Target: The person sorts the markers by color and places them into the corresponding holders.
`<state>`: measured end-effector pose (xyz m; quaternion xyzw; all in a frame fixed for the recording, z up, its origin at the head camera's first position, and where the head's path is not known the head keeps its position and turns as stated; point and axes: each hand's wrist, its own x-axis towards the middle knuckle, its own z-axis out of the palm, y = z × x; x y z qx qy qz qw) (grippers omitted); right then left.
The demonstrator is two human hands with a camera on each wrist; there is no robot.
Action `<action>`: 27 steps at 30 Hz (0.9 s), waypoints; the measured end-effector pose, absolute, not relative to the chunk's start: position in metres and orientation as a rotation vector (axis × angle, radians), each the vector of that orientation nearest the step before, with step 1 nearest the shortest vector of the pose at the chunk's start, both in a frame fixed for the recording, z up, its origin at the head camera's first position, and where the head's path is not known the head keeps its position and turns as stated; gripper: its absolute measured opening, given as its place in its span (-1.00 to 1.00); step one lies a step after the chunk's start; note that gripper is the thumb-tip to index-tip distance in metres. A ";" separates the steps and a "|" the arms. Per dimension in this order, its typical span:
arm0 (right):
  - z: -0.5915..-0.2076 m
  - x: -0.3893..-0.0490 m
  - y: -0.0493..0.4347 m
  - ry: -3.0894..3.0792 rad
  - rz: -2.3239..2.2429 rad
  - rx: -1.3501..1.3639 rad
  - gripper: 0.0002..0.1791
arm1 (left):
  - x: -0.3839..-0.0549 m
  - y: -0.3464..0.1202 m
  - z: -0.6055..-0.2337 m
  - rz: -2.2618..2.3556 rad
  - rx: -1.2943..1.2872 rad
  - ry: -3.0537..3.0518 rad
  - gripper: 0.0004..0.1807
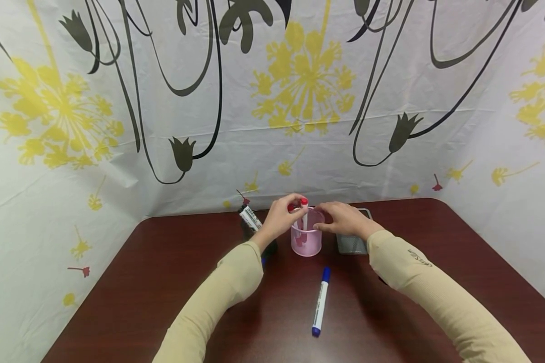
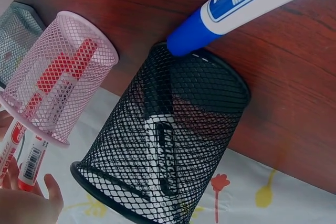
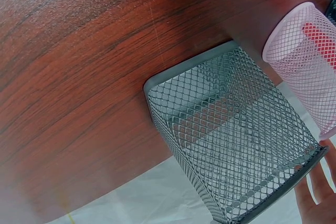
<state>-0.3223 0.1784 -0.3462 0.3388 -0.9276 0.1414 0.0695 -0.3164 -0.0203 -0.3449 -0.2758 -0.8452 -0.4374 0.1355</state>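
A pink mesh pen cup (image 1: 306,247) holds two red markers, their red tips rising above the rim. My left hand (image 1: 281,217) pinches the top of one red marker (image 1: 305,217) standing in the cup. The other red marker (image 2: 10,140) leans beside it, best seen through the mesh in the left wrist view. My right hand (image 1: 345,219) grips the right side of the cup's rim, thumb on the near side and fingers at the back. In the right wrist view, only some of that hand's fingers (image 3: 320,182) show past the grey holder's rim.
Left of the pink cup stands a black mesh cup (image 2: 168,93) with a black marker (image 1: 251,218), partly behind my left forearm. A square grey mesh holder (image 3: 236,124) stands right. One blue marker (image 1: 320,305) lies in front; another blue-capped marker (image 2: 252,3) lies by the black cup.
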 end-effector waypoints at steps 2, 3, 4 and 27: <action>-0.346 -0.323 0.178 -2.790 0.426 1.022 -0.40 | -0.316 -0.021 -0.346 -1.267 -0.800 -2.463 -0.77; -0.346 -0.323 0.178 -2.789 0.427 1.023 -0.40 | -0.315 -0.021 -0.347 -1.264 -0.801 -2.470 -0.77; -0.346 -0.323 0.178 -2.790 0.426 1.022 -0.40 | -0.315 -0.021 -0.347 -1.264 -0.804 -2.473 -0.76; -0.346 -0.322 0.178 -2.799 0.426 1.014 -0.41 | -0.292 -0.034 -0.340 -1.221 -0.851 -2.260 -0.68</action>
